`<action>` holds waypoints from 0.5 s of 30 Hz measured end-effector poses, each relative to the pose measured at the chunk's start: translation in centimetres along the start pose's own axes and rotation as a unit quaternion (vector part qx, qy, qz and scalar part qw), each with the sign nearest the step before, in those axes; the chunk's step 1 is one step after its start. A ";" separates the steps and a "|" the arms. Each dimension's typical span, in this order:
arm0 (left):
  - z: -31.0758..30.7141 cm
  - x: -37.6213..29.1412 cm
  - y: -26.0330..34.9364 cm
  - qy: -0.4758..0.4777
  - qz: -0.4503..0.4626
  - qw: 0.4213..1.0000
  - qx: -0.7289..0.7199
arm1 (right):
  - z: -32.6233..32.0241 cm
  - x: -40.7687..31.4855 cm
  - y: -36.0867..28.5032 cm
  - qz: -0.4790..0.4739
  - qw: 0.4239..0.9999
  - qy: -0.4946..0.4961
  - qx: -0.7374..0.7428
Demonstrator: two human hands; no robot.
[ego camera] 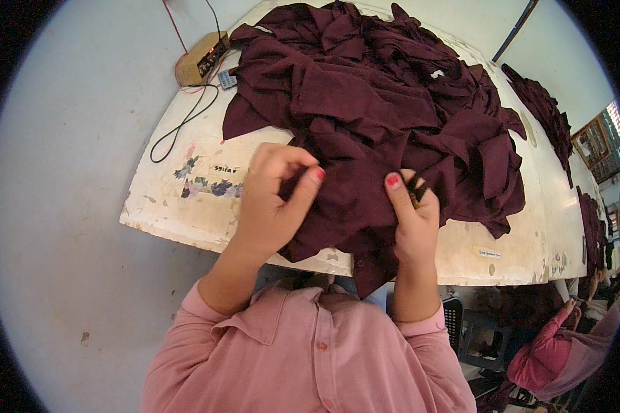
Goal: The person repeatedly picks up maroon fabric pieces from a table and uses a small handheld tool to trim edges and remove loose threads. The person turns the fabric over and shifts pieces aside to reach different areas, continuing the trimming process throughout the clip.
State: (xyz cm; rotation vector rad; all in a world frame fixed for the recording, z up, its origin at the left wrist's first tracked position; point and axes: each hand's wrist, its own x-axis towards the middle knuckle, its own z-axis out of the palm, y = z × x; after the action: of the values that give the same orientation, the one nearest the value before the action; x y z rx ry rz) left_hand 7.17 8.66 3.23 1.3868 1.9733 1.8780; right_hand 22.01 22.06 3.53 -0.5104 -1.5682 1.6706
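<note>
A dark maroon garment (pixel 356 180) lies before me at the table's front edge, with a buttonholed or buttoned corner hanging over it. My left hand (pixel 276 191) is at its left side, thumb and forefinger pinched together at the cloth. On the other side, my right hand (pixel 416 211) grips the cloth with the thumb on top. A small dark object with a brass-coloured part (pixel 417 193) is tucked in the right fingers; its kind is mostly hidden. Behind both hands spreads a large heap of maroon garments (pixel 361 88), some with white labels.
The worn white table (pixel 485 258) bears stickers and writing. A box-like electrical device (pixel 201 59) with wires, a remote control (pixel 227 80) and a black cable (pixel 181 129) lie at the back left. More maroon cloth (pixel 542 113) lies rightward. A co-worker (pixel 547 356) sits at lower right, near a plastic stool (pixel 483 335).
</note>
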 end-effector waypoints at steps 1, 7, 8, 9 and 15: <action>-0.2 -0.2 0.7 0.042 -0.036 0.997 0.058 | 0.2 0.0 0.2 -0.082 0.988 0.048 -0.119; -0.8 -1.4 1.6 -0.089 -0.167 0.924 -0.332 | 2.6 -1.3 -1.7 -0.293 0.904 -0.224 -0.218; -1.2 -1.3 0.9 -0.045 -0.136 0.945 -0.294 | 2.5 -1.2 -1.4 -0.303 0.907 -0.214 -0.198; -1.4 -1.0 0.4 -0.001 -0.102 0.961 -0.256 | 2.2 -0.8 -1.3 -0.332 0.904 -0.154 -0.219; -4.0 0.6 1.5 0.146 -0.013 0.841 -0.520 | 0.0 -0.5 1.3 0.114 0.980 -0.124 -0.104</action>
State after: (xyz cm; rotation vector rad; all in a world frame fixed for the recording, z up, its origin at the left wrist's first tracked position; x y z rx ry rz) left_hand 5.18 5.76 5.73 0.7372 0.6634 2.5851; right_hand 21.97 21.79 2.18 -0.6284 -1.9417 1.8042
